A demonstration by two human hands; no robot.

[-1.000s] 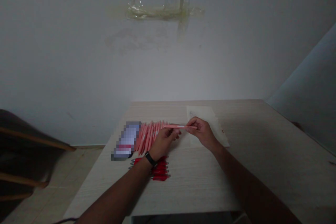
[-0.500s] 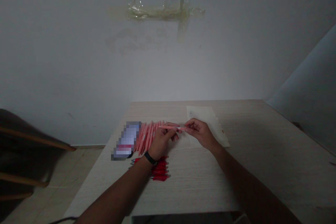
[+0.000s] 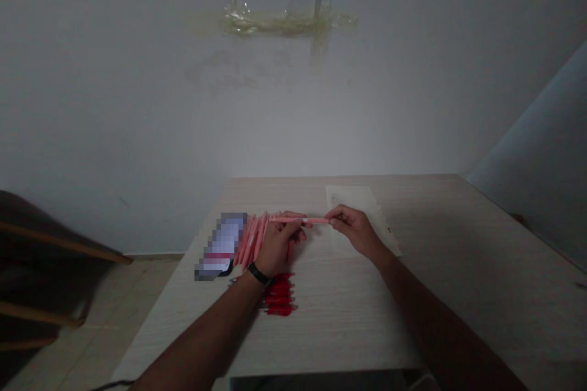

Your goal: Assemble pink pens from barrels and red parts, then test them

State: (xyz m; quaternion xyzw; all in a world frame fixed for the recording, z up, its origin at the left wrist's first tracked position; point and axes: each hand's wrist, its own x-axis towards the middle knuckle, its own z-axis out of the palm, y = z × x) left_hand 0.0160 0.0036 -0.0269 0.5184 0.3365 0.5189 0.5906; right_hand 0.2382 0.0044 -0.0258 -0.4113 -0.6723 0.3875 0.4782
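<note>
Pink pen [image 3: 300, 220], level between left hand [image 3: 282, 244] and right hand [image 3: 353, 231], fingers grasping it

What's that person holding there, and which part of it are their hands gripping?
A slim pink pen, held level between both hands: the left hand grips it near its left end, and the right hand pinches its right end with the fingertips.

The pale wood-grain table [image 3: 348, 330] carries a fanned row of pink pens [image 3: 250, 241], a tight bunch of red pens [image 3: 279, 299] nearer its front edge, a pixelated object [image 3: 221, 243] touching the pink row's left end, and 1 sheet of paper [image 3: 353, 200] to the right.
</note>
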